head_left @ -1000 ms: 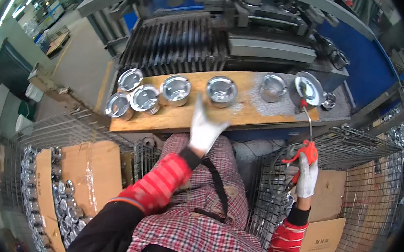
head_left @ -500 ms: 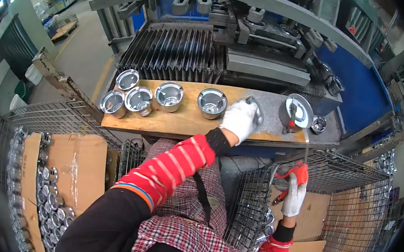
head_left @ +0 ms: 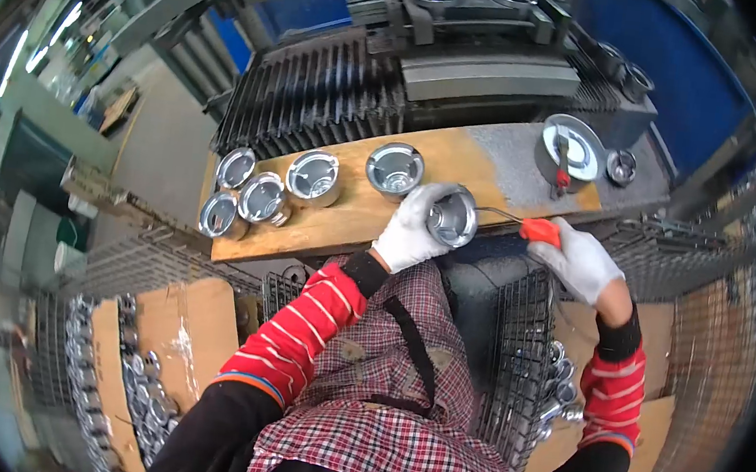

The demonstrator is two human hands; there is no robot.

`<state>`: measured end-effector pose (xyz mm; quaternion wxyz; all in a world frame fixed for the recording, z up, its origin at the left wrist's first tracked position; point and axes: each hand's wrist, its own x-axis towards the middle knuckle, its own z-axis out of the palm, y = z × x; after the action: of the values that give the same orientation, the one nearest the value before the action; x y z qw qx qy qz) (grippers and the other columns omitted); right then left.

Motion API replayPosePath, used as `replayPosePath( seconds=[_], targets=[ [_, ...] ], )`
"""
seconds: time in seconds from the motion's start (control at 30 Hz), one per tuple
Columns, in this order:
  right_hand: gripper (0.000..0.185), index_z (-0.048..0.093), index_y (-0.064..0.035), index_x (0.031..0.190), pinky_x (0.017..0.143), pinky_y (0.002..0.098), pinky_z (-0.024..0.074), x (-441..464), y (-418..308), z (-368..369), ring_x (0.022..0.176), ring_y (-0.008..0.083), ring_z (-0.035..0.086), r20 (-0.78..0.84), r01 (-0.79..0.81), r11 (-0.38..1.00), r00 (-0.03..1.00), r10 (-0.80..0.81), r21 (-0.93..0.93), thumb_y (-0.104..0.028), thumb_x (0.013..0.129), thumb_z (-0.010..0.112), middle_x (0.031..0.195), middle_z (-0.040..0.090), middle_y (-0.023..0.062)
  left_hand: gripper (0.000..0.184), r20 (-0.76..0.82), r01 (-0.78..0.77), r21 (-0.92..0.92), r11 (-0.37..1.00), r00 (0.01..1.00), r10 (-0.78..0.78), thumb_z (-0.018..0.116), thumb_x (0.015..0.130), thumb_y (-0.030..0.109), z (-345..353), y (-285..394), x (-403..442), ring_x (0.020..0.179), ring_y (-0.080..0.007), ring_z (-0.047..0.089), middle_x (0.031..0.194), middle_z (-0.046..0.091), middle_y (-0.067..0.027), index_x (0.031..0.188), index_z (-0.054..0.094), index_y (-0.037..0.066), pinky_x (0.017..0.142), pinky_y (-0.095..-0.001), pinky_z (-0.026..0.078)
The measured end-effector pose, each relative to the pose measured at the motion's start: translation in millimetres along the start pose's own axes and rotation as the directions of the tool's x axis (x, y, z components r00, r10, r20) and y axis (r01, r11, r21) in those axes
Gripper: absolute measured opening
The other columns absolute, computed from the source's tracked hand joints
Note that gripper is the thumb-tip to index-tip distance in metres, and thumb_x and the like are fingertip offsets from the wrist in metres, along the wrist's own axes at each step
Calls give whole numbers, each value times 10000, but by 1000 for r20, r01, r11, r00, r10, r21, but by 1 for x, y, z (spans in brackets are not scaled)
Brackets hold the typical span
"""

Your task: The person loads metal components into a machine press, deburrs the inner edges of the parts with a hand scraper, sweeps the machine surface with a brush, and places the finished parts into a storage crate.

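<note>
My left hand [head_left: 408, 228] wears a white glove and is wrapped round a shiny metal cup [head_left: 453, 218]. The cup is tilted with its open mouth towards the right, above the front edge of the wooden board [head_left: 341, 232]. In my gloved right hand [head_left: 585, 265] is a red-handled tool [head_left: 540, 231] with a thin bent metal shaft. Its shaft reaches left to the cup's rim; whether the tip touches is hard to see. Closest on the board stands another metal cup [head_left: 395, 171], just behind my left hand. Further left is a cup [head_left: 312, 179] beside several similar ones.
A round metal bowl [head_left: 546, 166] holding a red-handled brush-like tool [head_left: 562, 168] stands at the board's right, with a small metal part [head_left: 621, 168] beside it. Behind is a machine with black bellows [head_left: 311, 86]. Wire baskets [head_left: 519, 343] with cardboard and metal parts flank my legs.
My left hand has come back towards me from the board's grey area, now with a cup showing in it. My right hand has risen from above the right basket, bringing the red-handled tool to the cup.
</note>
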<state>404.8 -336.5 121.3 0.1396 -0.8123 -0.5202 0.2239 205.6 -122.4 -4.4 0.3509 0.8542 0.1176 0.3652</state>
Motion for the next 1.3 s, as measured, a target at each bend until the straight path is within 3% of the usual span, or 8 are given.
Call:
replayPosePath(
  seconds=[0.07, 0.27, 0.53, 0.67, 0.7, 0.83, 1.03, 1.3],
  targets=[
    [578, 568, 71, 1185, 860, 512, 508, 9, 2, 7, 994, 497, 650, 61, 114, 991, 991, -119, 72, -475, 997, 603, 1004, 686, 320, 773, 16, -5, 20, 1000, 1000, 4, 901, 643, 86, 0, 0, 3, 1179, -341, 637, 1240, 650, -161, 1338, 562, 54, 1034, -420, 511],
    [613, 566, 87, 1223, 878, 500, 513, 44, 6, 37, 1015, 486, 652, -56, 163, 986, 985, -161, 35, -488, 1010, 577, 1032, 685, 327, 871, 44, 70, -32, 997, 997, -68, 930, 631, 119, -4, 0, -1, 1221, -304, 628, 1268, 639, -142, 1394, 518, 48, 1066, -402, 505],
    [520, 573, 25, 1212, 838, 513, 515, 13, -8, 19, 971, 482, 661, 96, 80, 997, 992, -78, -17, -444, 991, 615, 978, 698, 307, 813, -7, 108, -106, 989, 994, -110, 916, 638, 126, -1, -8, -4, 1183, -333, 637, 1247, 646, -161, 1354, 541, 38, 1039, -418, 515],
    [503, 571, 19, 1194, 828, 514, 516, 11, -14, 22, 955, 472, 667, 75, 90, 996, 993, -90, 4, -441, 995, 609, 964, 703, 295, 897, -16, 165, -155, 974, 985, -169, 931, 623, 141, 0, -8, -6, 1221, -312, 631, 1285, 631, -160, 1403, 503, 32, 1059, -397, 515],
    [514, 569, 24, 1198, 830, 515, 515, 9, -26, 19, 960, 472, 667, 44, 82, 997, 996, -83, 16, -449, 999, 601, 978, 699, 302, 1119, 49, 232, -158, 960, 973, -227, 974, 583, 139, -1, -13, -8, 1308, -278, 590, 1419, 563, -158, 1521, 372, 31, 1128, -379, 479],
    [557, 569, 54, 1218, 843, 513, 514, 24, -36, 29, 962, 481, 665, 21, 151, 988, 988, -151, -8, -455, 996, 604, 994, 692, 321, 1158, 28, 267, -125, 956, 964, -266, 986, 574, 162, -1, -5, -9, 1327, -281, 578, 1463, 535, -174, 1536, 355, 29, 1128, -379, 479],
    [581, 567, 70, 1222, 859, 514, 514, 11, -24, 14, 971, 484, 662, 127, 44, 994, 991, -31, -99, -459, 987, 612, 1000, 689, 327, 1161, 9, 260, -105, 960, 965, -260, 986, 574, 166, 0, -6, -9, 1334, -289, 573, 1471, 528, -178, 1537, 352, 27, 1126, -380, 478],
    [558, 562, 87, 1203, 805, 493, 520, 36, -12, 35, 925, 481, 670, -69, 70, 996, 995, -66, 64, -430, 999, 617, 929, 689, 315, 1182, -18, 293, -133, 947, 954, -298, 995, 555, 151, 4, -6, -10, 1336, -291, 567, 1455, 532, -182, 1533, 343, 20, 1129, -385, 473]
  ],
)
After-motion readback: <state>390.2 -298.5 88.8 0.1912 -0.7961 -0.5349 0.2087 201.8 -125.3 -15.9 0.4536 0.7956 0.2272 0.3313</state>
